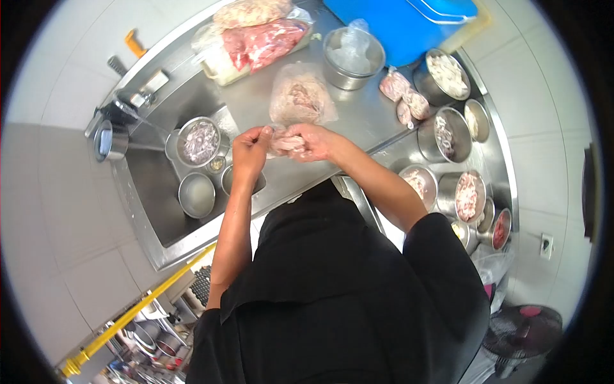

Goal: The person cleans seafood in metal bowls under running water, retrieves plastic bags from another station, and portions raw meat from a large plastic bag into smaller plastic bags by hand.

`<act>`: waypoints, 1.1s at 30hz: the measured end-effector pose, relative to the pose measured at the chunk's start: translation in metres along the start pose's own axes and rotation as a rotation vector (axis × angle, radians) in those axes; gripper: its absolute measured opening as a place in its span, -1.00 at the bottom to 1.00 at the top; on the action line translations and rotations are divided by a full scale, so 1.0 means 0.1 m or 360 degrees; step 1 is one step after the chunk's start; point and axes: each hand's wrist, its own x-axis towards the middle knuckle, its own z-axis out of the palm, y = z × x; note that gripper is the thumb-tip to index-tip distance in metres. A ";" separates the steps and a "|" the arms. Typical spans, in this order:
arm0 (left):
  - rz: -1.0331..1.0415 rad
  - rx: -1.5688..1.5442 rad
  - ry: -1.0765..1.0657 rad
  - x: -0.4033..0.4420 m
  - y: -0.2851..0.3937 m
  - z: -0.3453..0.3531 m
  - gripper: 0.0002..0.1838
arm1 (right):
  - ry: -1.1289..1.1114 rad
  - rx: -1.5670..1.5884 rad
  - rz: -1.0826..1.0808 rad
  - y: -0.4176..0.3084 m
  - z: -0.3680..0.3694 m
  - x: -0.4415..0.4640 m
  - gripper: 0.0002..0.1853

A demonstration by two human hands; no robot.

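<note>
Just in front of my body, both hands hold a small clear plastic bag of pale meat strips above the steel counter. My left hand is closed, pinching the bag's left end between thumb and fingers. My right hand wraps around the filled part from the right. Right behind them a larger clear bag of pale pink meat lies on the counter, its plastic spread out. Several small tied bags of meat lie together farther right.
Left is a sink with a bowl of sliced meat and running water. At the back stand bagged red meat, a steel pot with plastic and a blue bin. Several steel pots of cut meat line the right.
</note>
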 end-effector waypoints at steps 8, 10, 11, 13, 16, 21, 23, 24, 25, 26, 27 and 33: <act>0.0340 0.0331 -0.0168 0.08 -0.03 0.26 -0.80 | 0.0126 -0.0098 -0.0692 0.12 -0.04 -0.24 -0.85; 0.0310 0.0272 -0.0220 0.07 0.07 0.51 -0.80 | 0.1352 -0.2031 -0.0456 0.13 0.11 -0.53 -0.74; 0.0271 0.0221 -0.0183 0.07 0.14 0.61 -0.81 | 0.1404 -0.1983 -0.0466 0.20 0.13 -0.66 -0.74; 0.0215 0.0163 -0.0245 0.11 0.21 0.85 -0.81 | 0.2158 -0.2333 -0.0940 0.32 0.14 -0.91 -0.73; 0.0177 0.0102 -0.0487 0.21 0.28 1.21 -0.79 | 0.2399 -0.2327 -0.0927 0.35 0.00 -1.30 -0.66; 0.0334 0.0004 -0.0827 0.10 0.43 1.97 -0.82 | 0.2876 -0.2160 -0.0960 0.38 -0.06 -2.05 -0.67; 0.0512 -0.0121 -0.0822 0.04 0.34 2.28 -0.79 | 0.2995 -0.2127 -0.0978 0.42 -0.09 -2.23 -0.71; 0.0601 0.0237 -0.0836 0.03 0.30 2.34 -0.78 | 0.3055 -0.2112 -0.0904 0.43 -0.14 -2.30 -0.73; 0.0600 0.0241 -0.0814 0.04 0.19 2.43 -0.78 | 0.3034 -0.2127 -0.0915 0.43 -0.22 -2.34 -0.73; 0.0568 0.0341 -0.0891 0.04 0.06 2.52 -0.77 | 0.3035 -0.2132 -0.0863 0.46 -0.31 -2.37 -0.75; 0.0530 0.0440 -0.0979 0.05 -0.09 2.59 -0.77 | 0.3044 -0.2126 -0.0799 0.50 -0.37 -2.41 -0.76; 0.0492 0.0473 -0.1163 0.14 -0.33 2.30 -0.65 | 0.2992 -0.2037 -0.0815 0.46 -0.48 -2.65 -0.79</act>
